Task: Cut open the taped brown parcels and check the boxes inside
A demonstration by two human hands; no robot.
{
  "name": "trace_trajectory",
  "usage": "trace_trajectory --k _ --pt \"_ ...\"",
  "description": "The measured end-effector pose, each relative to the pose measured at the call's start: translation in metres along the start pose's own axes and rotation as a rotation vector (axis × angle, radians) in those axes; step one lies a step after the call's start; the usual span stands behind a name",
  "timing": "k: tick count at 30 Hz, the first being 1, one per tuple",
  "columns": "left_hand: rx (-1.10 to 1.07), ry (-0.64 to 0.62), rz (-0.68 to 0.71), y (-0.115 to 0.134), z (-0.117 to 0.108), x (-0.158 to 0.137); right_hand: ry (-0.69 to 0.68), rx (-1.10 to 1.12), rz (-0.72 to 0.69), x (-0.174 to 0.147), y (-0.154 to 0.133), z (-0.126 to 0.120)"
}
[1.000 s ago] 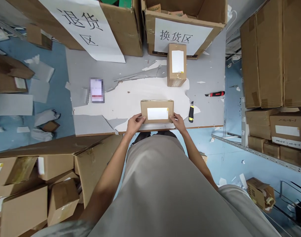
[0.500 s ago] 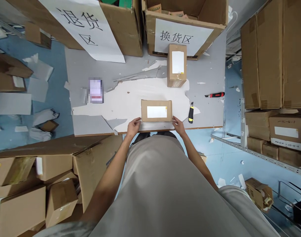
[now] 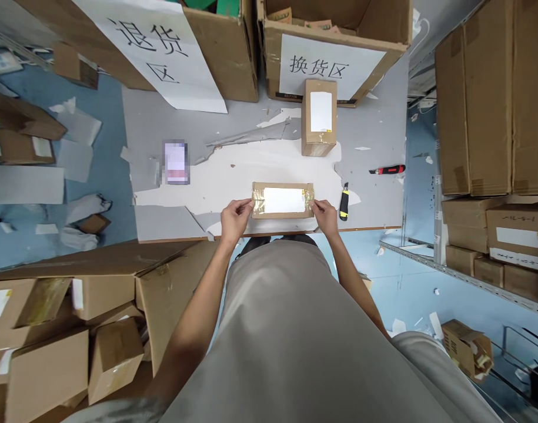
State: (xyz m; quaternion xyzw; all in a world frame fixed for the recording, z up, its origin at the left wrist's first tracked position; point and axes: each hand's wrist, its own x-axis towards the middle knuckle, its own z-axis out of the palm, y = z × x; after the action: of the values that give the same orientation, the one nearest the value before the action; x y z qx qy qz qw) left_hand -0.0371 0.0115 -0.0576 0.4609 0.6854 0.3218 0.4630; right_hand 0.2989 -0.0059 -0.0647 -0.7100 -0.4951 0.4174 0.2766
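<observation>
A small cardboard box with a white label and shiny tape at both ends is near the table's front edge. At its left end, the fingers of my left hand are closed against the taped corner. My right hand grips the opposite end between thumb and fingers. Whether the box touches the table cannot be made out. Just right of my right hand lies a black and yellow utility knife. Farther back stands a second, taller labelled cardboard box.
Two large open cartons with paper signs, the left one and the right one, line the table's back. A red and black utility knife lies at right, a blurred rectangular item at left. A big carton of boxes stands at lower left.
Both hands have come up onto the ends of the small box and hold it. The box has tipped, so its taped ends now show. The view has shifted slightly.
</observation>
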Motion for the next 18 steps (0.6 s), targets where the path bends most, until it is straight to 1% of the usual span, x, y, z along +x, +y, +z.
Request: trace_trajectory --k 3,6,8,12,15,18 --pt "0.083 0.012 -0.088 -0.001 -0.001 0.005 -0.071 -0.038 0.045 0.003 -0.003 0.004" --pt "0.075 -0.027 -0.189 -0.010 -0.004 0.006 -0.105 -0.042 0.098 -0.002 0.001 0.010" --pt "0.035 -0.039 -0.195 -0.016 -0.008 0.003 -0.090 -0.058 0.120 -0.007 0.004 0.012" --pt "-0.017 0.022 -0.169 -0.021 -0.012 -0.006 0.000 -0.039 0.152 -0.018 0.006 0.012" --pt "-0.029 0.028 -0.181 -0.018 -0.009 -0.009 0.033 -0.015 0.170 -0.022 0.006 0.016" --pt "-0.012 -0.013 -0.171 -0.009 -0.003 -0.013 0.012 -0.006 0.155 -0.021 0.008 0.020"
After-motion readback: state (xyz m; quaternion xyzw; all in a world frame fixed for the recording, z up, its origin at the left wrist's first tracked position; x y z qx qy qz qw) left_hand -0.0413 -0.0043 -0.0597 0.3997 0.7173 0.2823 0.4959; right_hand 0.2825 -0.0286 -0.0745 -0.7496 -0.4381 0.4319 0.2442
